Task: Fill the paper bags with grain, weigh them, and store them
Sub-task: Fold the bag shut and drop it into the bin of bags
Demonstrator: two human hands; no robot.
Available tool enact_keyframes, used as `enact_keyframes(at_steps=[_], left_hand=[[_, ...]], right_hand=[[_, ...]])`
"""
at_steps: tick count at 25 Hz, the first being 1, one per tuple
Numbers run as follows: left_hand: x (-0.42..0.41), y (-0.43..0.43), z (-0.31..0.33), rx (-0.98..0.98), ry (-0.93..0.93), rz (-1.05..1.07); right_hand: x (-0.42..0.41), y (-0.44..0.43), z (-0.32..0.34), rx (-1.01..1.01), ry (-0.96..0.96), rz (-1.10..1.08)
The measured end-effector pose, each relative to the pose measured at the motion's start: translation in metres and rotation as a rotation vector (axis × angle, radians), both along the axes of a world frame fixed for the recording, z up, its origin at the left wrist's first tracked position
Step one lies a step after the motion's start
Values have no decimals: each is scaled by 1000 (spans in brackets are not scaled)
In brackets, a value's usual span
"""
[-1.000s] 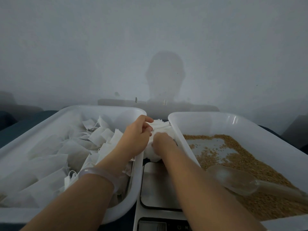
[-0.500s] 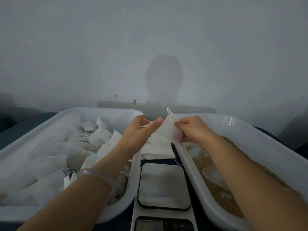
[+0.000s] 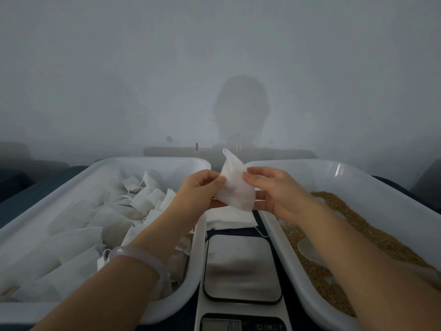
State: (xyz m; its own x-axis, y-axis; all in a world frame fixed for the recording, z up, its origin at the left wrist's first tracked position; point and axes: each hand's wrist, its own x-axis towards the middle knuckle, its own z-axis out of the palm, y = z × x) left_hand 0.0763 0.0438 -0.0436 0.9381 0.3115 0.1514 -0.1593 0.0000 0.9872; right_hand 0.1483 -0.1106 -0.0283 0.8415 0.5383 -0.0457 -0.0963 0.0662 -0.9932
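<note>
Paper bag (image 3: 235, 187), held above the far end of the scale (image 3: 241, 266). The grip of the left hand (image 3: 199, 189) pinches its left edge, and that of the right hand (image 3: 279, 192) its right edge. The scale's display markings are too blurred to read. Left of the scale, a white tray (image 3: 152, 163) holds heaped bags (image 3: 83, 225). Right of it, a second tray (image 3: 358, 177) holds grain (image 3: 338, 278) and a pale scoop (image 3: 310, 249), partly hidden by the right forearm.

bag (image 3: 235, 187): white, thin, tilted w/ one corner up, held in air over spare stack | spare bags (image 3: 230, 219): flat white pile just behind scale (image 3: 241, 266) | grain (image 3: 372, 232): tan, spread in R tray (image 3: 310, 163) | more white bags (image 3: 95, 223): heaped, strings showing, in L tray (image 3: 152, 161)
</note>
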Motion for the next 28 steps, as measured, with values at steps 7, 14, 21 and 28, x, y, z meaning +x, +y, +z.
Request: enact_keyframes(at_steps=[7, 14, 21, 28], left_hand=[[-7, 1, 0, 36, 7, -114], [-7, 3, -1, 225, -121, 94], [-5, 3, -3, 324, -178, 166], [-7, 1, -1, 353, -218, 198]], right_hand=[[0, -3, -4, -50, -354, -124], [-13, -5, -1, -233, -753, -97], [-15, -10, 7, -129, -692, -209], [-20, -5, 5, -225, -771, -101]])
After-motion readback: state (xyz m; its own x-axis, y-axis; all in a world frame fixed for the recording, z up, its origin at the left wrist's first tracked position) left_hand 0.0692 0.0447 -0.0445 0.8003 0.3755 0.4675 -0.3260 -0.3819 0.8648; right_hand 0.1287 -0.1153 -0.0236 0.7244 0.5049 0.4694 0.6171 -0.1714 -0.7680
